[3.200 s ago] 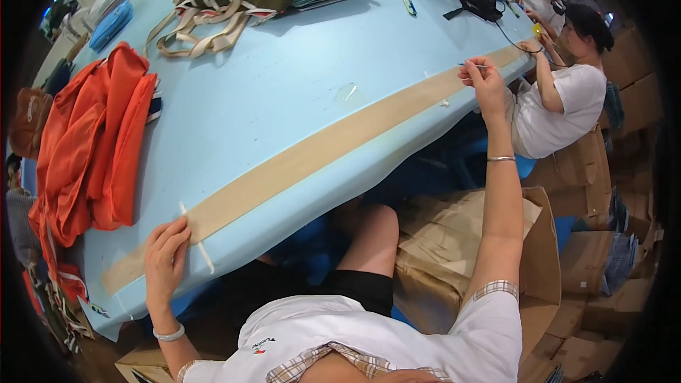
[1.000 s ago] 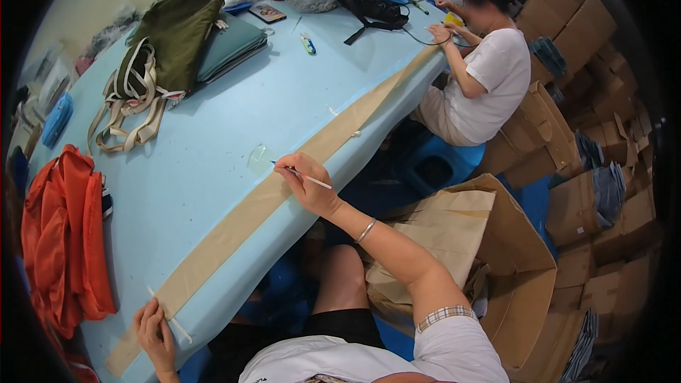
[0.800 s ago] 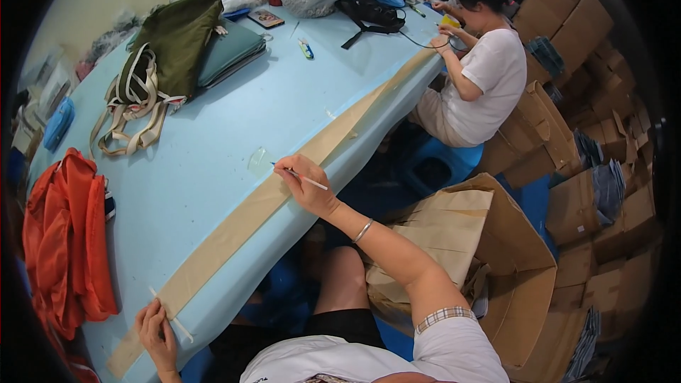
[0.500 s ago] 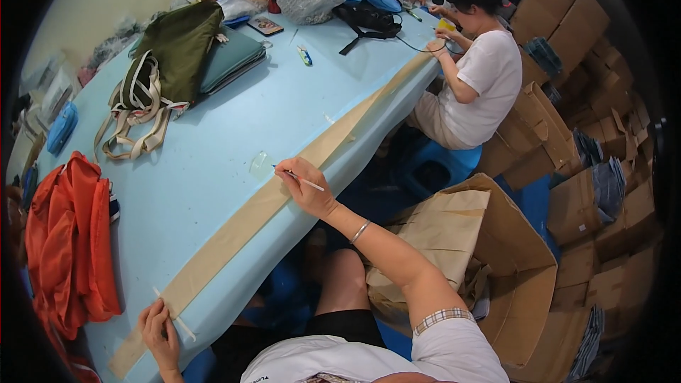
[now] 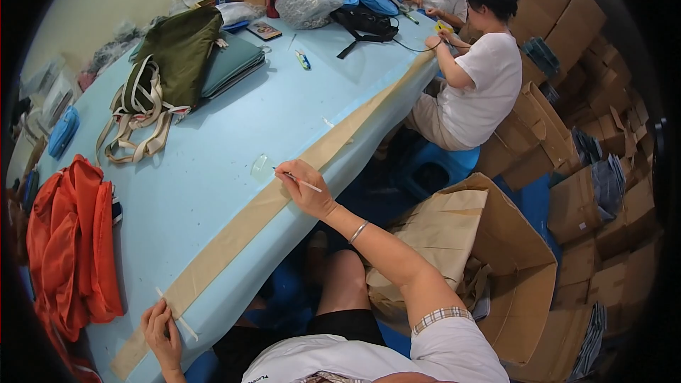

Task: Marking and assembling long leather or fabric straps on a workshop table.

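A long tan strip (image 5: 234,237) runs diagonally along the near edge of the light-blue table (image 5: 220,145). My right hand (image 5: 306,188) is closed around a thin white pen-like stick (image 5: 309,186). Its dark tip points left, beside a small clear, glossy patch (image 5: 262,167) next to the strip; whether tip and patch touch is too small to tell. My left hand (image 5: 162,337) is at the strip's lower left end, its bent fingers pressed on it. A narrow white band (image 5: 186,328) crosses the strip beside those fingertips.
Orange-red cloth (image 5: 74,241) lies at left, and a green bag (image 5: 174,64) sits farther back. A phone (image 5: 264,30) and small cutter (image 5: 303,60) lie beyond. At right, a co-worker (image 5: 486,85) sits near the strip's far end. An open carton (image 5: 521,284) stands beside my right arm.
Both hands stay nearly in place; the right hand shifts very slightly with the stick. The co-worker at right has raised their head a little and moved their hands slightly.
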`<act>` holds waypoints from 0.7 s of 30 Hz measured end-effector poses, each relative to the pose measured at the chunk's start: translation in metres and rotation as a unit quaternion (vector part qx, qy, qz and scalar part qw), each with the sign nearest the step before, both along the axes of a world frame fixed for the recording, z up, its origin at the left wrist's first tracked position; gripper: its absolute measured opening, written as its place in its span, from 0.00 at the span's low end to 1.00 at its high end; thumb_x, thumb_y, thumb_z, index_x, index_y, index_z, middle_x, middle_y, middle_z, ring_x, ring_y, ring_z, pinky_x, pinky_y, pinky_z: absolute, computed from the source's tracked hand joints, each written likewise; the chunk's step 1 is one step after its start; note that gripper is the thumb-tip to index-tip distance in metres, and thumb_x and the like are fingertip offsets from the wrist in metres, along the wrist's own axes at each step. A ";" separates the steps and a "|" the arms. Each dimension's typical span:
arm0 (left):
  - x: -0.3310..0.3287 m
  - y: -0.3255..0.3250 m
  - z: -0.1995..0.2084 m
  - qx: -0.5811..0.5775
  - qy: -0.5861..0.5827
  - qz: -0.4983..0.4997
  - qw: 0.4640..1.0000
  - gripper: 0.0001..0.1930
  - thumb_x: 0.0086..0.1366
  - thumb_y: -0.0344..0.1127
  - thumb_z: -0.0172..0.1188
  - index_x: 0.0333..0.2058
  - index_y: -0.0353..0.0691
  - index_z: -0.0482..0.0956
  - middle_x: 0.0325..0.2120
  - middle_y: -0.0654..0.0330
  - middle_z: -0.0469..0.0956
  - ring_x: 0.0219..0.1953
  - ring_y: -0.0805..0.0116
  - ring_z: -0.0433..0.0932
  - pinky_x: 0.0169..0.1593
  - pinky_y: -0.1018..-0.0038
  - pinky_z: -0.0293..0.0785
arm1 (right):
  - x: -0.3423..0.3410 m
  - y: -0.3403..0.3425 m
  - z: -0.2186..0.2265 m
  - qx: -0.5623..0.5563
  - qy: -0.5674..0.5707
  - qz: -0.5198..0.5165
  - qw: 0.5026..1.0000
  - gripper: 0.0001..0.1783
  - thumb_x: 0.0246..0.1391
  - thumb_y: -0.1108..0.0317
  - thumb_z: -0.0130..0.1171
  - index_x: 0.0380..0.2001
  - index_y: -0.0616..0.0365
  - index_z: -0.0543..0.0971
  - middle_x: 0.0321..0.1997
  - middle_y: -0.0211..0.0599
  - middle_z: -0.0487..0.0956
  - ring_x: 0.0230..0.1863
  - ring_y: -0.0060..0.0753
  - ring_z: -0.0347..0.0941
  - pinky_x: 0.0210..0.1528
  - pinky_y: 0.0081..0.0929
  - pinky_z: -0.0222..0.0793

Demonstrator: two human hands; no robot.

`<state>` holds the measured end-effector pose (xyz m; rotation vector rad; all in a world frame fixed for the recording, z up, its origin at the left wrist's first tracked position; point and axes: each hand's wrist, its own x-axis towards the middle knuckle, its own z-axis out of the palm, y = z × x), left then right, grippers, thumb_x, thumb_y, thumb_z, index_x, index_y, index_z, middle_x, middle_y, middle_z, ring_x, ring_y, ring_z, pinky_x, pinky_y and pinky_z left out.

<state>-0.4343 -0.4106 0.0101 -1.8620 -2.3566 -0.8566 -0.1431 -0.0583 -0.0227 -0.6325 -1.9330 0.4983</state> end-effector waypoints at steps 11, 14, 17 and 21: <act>0.002 0.002 -0.001 0.017 -0.003 0.007 1.000 0.07 0.56 0.19 0.56 0.34 0.32 0.78 0.44 0.52 0.81 0.47 0.53 0.74 0.53 0.65 0.69 | -0.001 0.000 0.000 0.026 -0.006 -0.008 1.000 0.04 0.57 0.74 0.57 0.36 0.59 0.75 0.32 0.40 0.76 0.33 0.42 0.74 0.36 0.30 0.71; 0.002 0.002 0.000 0.017 -0.003 0.008 1.000 0.07 0.56 0.19 0.56 0.34 0.33 0.78 0.44 0.52 0.81 0.47 0.53 0.74 0.53 0.65 0.68 | -0.001 -0.001 -0.001 0.022 -0.006 -0.008 1.000 0.04 0.57 0.74 0.57 0.36 0.58 0.75 0.32 0.39 0.76 0.32 0.42 0.74 0.35 0.30 0.71; 0.003 0.002 0.000 0.016 -0.001 0.007 1.000 0.07 0.56 0.19 0.56 0.34 0.33 0.78 0.44 0.52 0.81 0.47 0.53 0.74 0.53 0.65 0.68 | -0.001 0.000 -0.001 0.021 -0.007 -0.006 1.000 0.04 0.57 0.74 0.57 0.36 0.58 0.75 0.32 0.39 0.76 0.32 0.42 0.74 0.35 0.30 0.71; 0.002 0.002 0.000 0.019 0.004 0.003 1.000 0.06 0.56 0.19 0.56 0.34 0.32 0.78 0.44 0.52 0.81 0.46 0.53 0.74 0.53 0.65 0.69 | -0.001 -0.001 0.001 0.031 -0.007 -0.006 0.999 0.04 0.57 0.74 0.57 0.36 0.58 0.75 0.32 0.39 0.76 0.33 0.42 0.74 0.36 0.30 0.71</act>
